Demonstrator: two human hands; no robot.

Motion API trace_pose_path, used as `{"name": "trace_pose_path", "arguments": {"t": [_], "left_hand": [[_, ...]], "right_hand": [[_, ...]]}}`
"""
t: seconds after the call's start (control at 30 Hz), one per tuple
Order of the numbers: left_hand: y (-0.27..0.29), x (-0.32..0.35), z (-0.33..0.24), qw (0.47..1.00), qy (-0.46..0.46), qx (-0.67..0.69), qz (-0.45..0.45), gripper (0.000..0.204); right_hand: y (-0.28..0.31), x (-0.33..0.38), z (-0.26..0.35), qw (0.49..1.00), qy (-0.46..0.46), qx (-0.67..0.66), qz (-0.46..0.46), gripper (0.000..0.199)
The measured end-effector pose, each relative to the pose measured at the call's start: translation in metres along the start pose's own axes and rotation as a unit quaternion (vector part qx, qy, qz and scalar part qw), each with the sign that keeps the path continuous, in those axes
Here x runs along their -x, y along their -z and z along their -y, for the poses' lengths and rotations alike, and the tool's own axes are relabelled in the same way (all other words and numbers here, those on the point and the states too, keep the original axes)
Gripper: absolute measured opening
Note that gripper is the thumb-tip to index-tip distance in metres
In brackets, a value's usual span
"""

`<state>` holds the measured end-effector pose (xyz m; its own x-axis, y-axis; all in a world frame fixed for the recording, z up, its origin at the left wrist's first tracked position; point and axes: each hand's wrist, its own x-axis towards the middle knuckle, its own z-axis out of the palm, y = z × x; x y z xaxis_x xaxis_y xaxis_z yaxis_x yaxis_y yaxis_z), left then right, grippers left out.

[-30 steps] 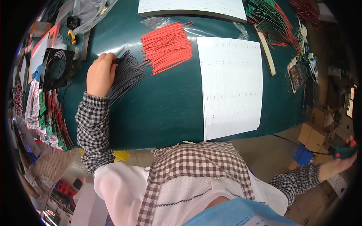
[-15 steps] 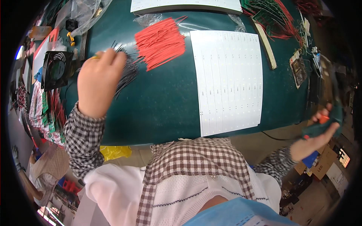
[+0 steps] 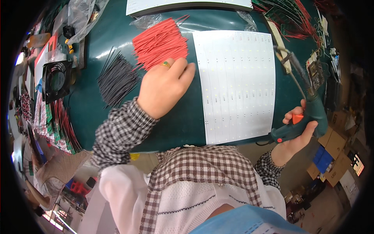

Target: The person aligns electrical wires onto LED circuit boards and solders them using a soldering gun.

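A cluttered workshop, its floor lined with cardboard boxes (image 3: 338, 167) and a blue box (image 3: 323, 158), surrounds a dark green table (image 3: 171, 126) whose glossy top catches the light from above. On it, a set of white strip boards (image 3: 235, 85), dotted with small components, lies side by side in front of the worker and to the right, near the front edge. No wire can be made out on the boards, and the red wires (image 3: 159, 43) and black wires (image 3: 119, 80) lie loose in two generous piles to their left; by that evidence, work on this set appears to be at an early stage, with all the visible strips left to do.

The left hand (image 3: 165, 89), fingers curled close together, hangs at the lower edge of the red pile, just beside the boards; whether it pinches a wire cannot be told. The right hand (image 3: 293, 147) grips a green soldering gun (image 3: 317, 115) with an orange trigger, its metal tip pointing toward the far side of the table, to the right of the boards.

A thick white stack (image 3: 187, 4) stands at the far edge. A black fan (image 3: 56, 80) and wired green boards (image 3: 62, 124) crowd the left end, below a clear plastic bag (image 3: 82, 17).
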<state>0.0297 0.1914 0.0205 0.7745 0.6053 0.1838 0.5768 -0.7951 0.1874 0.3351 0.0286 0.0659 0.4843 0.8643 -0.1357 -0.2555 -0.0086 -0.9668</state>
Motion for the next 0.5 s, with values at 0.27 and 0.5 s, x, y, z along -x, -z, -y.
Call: {"name": "trace_pose_path", "arguments": {"t": [0.27,0.5], "left_hand": [[-0.051,0.002,0.01,0.987,0.023,0.123,-0.097,0.032],[-0.052,0.001,0.016,0.975,0.05,0.172,-0.134,0.03]], "right_hand": [[-0.043,-0.01,-0.026,0.998,-0.012,0.051,0.028,0.073],[-0.07,0.012,-0.047,0.986,-0.052,0.154,-0.022,0.074]]}}
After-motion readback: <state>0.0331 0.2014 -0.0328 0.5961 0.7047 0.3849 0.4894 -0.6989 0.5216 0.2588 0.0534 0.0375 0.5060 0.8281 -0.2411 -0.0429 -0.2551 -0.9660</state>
